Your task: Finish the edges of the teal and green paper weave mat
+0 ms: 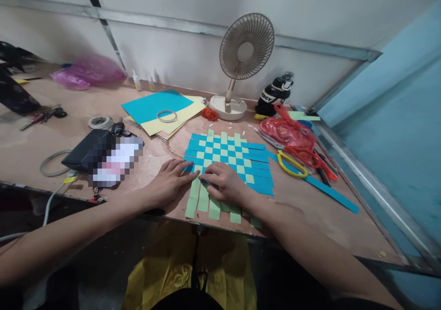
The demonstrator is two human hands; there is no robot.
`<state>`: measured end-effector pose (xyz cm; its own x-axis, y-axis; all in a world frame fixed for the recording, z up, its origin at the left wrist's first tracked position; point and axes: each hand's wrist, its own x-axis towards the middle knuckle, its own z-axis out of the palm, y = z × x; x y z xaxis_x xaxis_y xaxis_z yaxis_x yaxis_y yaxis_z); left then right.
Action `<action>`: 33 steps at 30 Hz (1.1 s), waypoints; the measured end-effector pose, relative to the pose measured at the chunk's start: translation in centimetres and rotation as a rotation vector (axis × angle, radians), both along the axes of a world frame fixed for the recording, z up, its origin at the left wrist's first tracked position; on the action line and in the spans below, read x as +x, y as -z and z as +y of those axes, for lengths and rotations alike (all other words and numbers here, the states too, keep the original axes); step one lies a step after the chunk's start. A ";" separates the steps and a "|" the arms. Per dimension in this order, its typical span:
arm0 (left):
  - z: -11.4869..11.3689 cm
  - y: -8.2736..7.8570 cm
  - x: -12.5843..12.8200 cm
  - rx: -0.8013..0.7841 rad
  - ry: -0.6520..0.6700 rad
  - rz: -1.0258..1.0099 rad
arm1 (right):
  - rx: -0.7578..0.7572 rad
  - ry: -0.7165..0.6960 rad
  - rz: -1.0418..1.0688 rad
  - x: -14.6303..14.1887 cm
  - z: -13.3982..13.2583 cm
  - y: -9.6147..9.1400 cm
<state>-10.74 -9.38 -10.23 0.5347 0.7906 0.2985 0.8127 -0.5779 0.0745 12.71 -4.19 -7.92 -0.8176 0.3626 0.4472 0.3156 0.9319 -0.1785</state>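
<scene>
A woven paper mat [227, 156] of blue and pale green strips lies on the table in front of me, checkered in its middle. Loose green strip ends [193, 200] hang towards the table's front edge, and blue ends stick out to the right. My left hand [172, 179] rests at the mat's left side, fingers stretched out, their tips touching the strips. Over the mat's lower part, my right hand [223, 181] has bent fingers on a blue paper strip at the left; its palm hides some of the weave beneath.
Yellow-handled scissors [292, 164], a loose blue strip [332, 194] and a red plastic bag [289, 133] lie to the right. Behind stand a fan [246, 50] and a black bottle [274, 96]. Paper sheets [156, 110], a tape roll [100, 122] and a black pouch [87, 150] are left.
</scene>
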 end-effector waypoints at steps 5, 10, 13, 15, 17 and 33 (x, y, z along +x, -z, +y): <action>0.0 0.3 0.0 0.019 -0.002 -0.020 | 0.005 0.003 -0.022 0.0 0.1 -0.1; 0.1 0.8 -0.1 0.019 -0.011 -0.030 | 0.025 -0.002 -0.021 0.0 0.1 -0.2; 0.2 1.0 -0.2 0.006 -0.003 -0.048 | 0.027 -0.002 -0.027 -0.1 0.0 -0.2; 0.3 1.0 -0.3 -0.005 0.007 -0.060 | 0.025 0.002 -0.028 -0.1 0.0 -0.3; 0.3 1.1 -0.3 -0.011 0.014 -0.068 | 0.021 0.002 -0.026 0.0 0.0 -0.3; 0.4 0.7 -0.9 -0.012 0.001 -0.207 | 0.012 0.005 -0.039 0.0 -0.1 -0.4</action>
